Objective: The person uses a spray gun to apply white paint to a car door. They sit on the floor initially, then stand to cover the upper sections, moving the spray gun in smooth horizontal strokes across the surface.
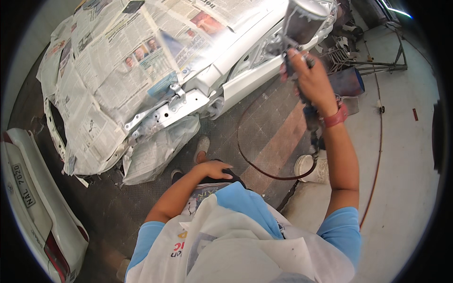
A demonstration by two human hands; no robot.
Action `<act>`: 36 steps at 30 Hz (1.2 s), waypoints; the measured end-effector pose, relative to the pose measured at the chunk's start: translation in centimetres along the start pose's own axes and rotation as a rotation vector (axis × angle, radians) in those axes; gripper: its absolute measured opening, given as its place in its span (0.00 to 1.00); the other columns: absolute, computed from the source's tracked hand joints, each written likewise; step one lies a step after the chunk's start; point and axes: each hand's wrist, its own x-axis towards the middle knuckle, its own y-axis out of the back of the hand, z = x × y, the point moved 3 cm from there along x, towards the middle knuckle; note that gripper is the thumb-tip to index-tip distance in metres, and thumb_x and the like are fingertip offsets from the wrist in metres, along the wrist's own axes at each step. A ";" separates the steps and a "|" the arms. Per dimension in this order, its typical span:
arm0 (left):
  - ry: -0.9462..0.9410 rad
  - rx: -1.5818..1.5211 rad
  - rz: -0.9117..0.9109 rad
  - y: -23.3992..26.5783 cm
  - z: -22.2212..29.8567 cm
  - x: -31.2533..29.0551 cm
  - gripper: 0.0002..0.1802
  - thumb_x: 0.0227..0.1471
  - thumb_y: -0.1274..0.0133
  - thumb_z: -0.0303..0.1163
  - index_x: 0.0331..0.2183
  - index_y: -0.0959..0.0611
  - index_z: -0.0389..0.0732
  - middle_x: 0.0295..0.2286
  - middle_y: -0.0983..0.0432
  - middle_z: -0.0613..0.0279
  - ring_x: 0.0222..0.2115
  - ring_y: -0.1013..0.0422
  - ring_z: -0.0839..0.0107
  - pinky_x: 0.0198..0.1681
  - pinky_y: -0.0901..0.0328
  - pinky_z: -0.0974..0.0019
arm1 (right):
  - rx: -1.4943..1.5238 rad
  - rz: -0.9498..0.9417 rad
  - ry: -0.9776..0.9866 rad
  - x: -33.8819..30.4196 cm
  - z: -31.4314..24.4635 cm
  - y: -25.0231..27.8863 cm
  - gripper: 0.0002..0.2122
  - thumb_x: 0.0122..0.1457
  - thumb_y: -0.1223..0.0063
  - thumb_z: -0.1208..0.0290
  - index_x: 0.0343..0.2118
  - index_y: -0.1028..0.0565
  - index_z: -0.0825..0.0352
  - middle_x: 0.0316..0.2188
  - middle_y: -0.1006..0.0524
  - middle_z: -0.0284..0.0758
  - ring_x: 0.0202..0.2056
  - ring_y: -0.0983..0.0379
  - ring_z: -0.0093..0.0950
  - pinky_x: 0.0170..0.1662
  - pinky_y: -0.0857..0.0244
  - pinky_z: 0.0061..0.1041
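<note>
My right hand is wrapped round the handle of a paint spray gun, raised over the white sill of a car body. The gun's cup sits on top and is a little blurred. A dark red air hose loops below the gun toward the floor. My left hand lies flat against my dark-trousered leg, fingers stretched, holding nothing. Newspaper sheets taped together mask much of the car body. A bare white bracket with hinge parts sticks out at its near end.
Clear plastic sheeting hangs from the masked car beside my foot. The rear of a white car stands at the left. On the right are a white bucket, a dark drum, a metal frame stand and a thin floor hose.
</note>
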 end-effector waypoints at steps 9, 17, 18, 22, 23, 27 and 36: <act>0.667 -0.893 0.688 -17.0 -22.1 -18.9 0.38 0.65 0.45 0.57 0.59 0.19 0.32 0.55 0.20 0.42 0.57 0.25 0.49 0.63 0.35 0.55 | 0.348 -0.254 -0.112 -6.0 4.5 -8.0 0.18 0.75 0.52 0.55 0.46 0.19 0.67 0.29 0.17 0.28 0.25 0.26 0.15 0.21 0.36 0.18; 1.274 -1.070 0.985 -27.0 -17.9 -25.3 0.33 0.70 0.47 0.48 0.63 0.25 0.30 0.54 0.20 0.44 0.47 0.19 0.53 0.51 0.29 0.52 | 0.280 0.092 0.023 4.7 11.6 3.4 0.20 0.74 0.50 0.53 0.39 0.19 0.68 0.25 0.18 0.31 0.17 0.30 0.17 0.19 0.38 0.20; 1.281 -1.103 1.013 -26.8 -16.5 -24.4 0.34 0.70 0.47 0.48 0.64 0.27 0.30 0.54 0.20 0.45 0.47 0.19 0.54 0.51 0.29 0.52 | 0.299 0.146 0.056 6.5 12.4 5.6 0.20 0.74 0.50 0.53 0.39 0.19 0.69 0.25 0.18 0.31 0.17 0.30 0.17 0.18 0.38 0.20; 1.226 -1.221 1.158 -23.7 -11.9 -18.3 0.32 0.69 0.46 0.48 0.62 0.24 0.33 0.50 0.19 0.48 0.46 0.20 0.58 0.50 0.30 0.56 | 0.328 0.245 0.154 14.1 15.4 14.5 0.22 0.75 0.50 0.52 0.38 0.19 0.69 0.26 0.18 0.32 0.23 0.23 0.19 0.18 0.37 0.21; 1.197 -1.219 1.212 -22.4 -11.0 -16.1 0.32 0.69 0.45 0.49 0.61 0.23 0.33 0.49 0.18 0.49 0.46 0.21 0.59 0.50 0.30 0.57 | 0.317 0.275 0.167 16.0 16.2 16.6 0.21 0.74 0.50 0.52 0.39 0.19 0.69 0.27 0.17 0.33 0.24 0.22 0.19 0.18 0.37 0.21; 1.044 -1.078 1.270 -17.9 -8.4 -8.4 0.30 0.67 0.43 0.50 0.57 0.18 0.34 0.48 0.17 0.50 0.48 0.21 0.61 0.51 0.30 0.60 | 0.290 0.379 0.203 23.3 19.3 24.1 0.22 0.73 0.49 0.49 0.44 0.20 0.68 0.30 0.17 0.33 0.26 0.20 0.21 0.19 0.35 0.22; 1.008 -0.904 1.287 -15.9 -3.3 -0.5 0.31 0.66 0.43 0.47 0.58 0.19 0.33 0.53 0.18 0.44 0.56 0.23 0.57 0.61 0.33 0.58 | -0.014 0.461 0.229 29.6 23.5 30.9 0.27 0.71 0.51 0.44 0.47 0.17 0.68 0.31 0.16 0.33 0.29 0.19 0.21 0.21 0.32 0.24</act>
